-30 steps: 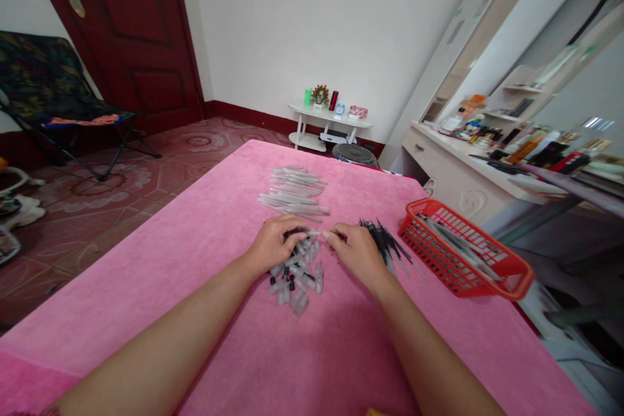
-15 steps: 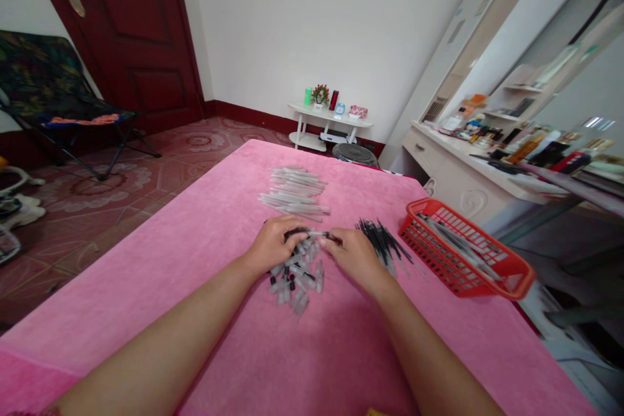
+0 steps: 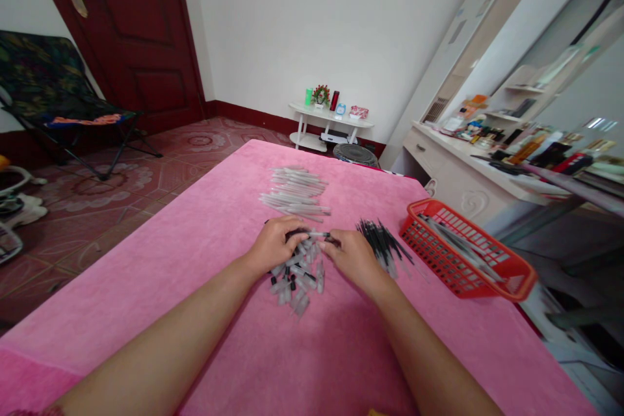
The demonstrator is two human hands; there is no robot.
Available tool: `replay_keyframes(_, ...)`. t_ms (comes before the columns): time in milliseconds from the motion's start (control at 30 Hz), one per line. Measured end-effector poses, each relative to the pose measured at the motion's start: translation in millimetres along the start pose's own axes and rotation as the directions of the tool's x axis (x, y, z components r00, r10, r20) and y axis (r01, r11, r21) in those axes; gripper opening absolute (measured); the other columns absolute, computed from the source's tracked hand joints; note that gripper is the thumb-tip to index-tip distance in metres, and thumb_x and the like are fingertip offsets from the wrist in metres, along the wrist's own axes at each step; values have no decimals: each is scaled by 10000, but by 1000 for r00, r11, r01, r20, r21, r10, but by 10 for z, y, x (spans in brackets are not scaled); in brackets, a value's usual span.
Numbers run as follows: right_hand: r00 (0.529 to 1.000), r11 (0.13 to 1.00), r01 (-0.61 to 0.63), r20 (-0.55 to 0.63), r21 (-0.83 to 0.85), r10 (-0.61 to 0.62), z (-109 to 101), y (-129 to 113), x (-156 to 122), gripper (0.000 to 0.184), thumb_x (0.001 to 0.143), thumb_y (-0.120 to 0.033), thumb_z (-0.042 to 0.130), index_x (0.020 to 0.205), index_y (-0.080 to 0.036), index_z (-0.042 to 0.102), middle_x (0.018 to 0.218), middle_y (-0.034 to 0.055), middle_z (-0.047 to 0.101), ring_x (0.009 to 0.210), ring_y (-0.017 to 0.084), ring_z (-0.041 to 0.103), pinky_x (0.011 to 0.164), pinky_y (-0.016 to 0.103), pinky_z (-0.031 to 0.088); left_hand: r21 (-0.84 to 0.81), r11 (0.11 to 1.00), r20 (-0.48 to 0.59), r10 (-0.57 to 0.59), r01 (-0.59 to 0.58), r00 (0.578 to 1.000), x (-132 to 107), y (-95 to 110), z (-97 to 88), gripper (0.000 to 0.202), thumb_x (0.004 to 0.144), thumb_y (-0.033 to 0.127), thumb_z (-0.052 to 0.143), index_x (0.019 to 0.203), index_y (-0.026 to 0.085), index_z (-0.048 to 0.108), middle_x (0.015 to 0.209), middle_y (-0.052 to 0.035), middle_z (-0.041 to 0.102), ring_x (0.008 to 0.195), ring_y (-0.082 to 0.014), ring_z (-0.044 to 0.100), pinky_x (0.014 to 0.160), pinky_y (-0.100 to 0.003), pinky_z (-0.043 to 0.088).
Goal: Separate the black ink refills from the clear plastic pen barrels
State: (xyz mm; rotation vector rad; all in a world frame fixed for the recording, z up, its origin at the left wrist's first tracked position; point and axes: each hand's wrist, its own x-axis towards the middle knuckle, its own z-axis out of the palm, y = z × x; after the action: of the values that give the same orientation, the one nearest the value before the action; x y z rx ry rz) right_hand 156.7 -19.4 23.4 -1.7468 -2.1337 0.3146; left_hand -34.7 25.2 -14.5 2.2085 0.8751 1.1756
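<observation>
Both my hands meet over a heap of small clear pen caps (image 3: 298,279) on the pink table cover (image 3: 209,227). My left hand (image 3: 272,244) is curled and pinches one end of a thin clear pen part (image 3: 316,234). My right hand (image 3: 355,257) is closed on the other end of that same part. A bundle of black refills (image 3: 383,240) lies just right of my right hand. Further away lies a pile of clear pen barrels (image 3: 295,193).
A red plastic basket (image 3: 468,253) with several pens stands at the table's right edge. Beyond are a white dresser (image 3: 468,169) full of bottles, a small white shelf (image 3: 331,123), a dark red door (image 3: 131,32) and a folding chair (image 3: 53,91).
My right hand has moved slightly left toward the left hand, and the pen part between them looks pushed together. The piles have not moved.
</observation>
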Motion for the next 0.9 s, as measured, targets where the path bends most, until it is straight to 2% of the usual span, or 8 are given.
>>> replay_keyframes(900,1000,999,29,10,21,-29,29,6,-9,184,813,-294,567,713,-158,640,663,38,653,591,127,531,534,229,250,19,1000,12,-15,15,1000,1,-3,-3,173,807,183,556,909,163,694,823,-54,668,762,-156,605,716,-270,463)
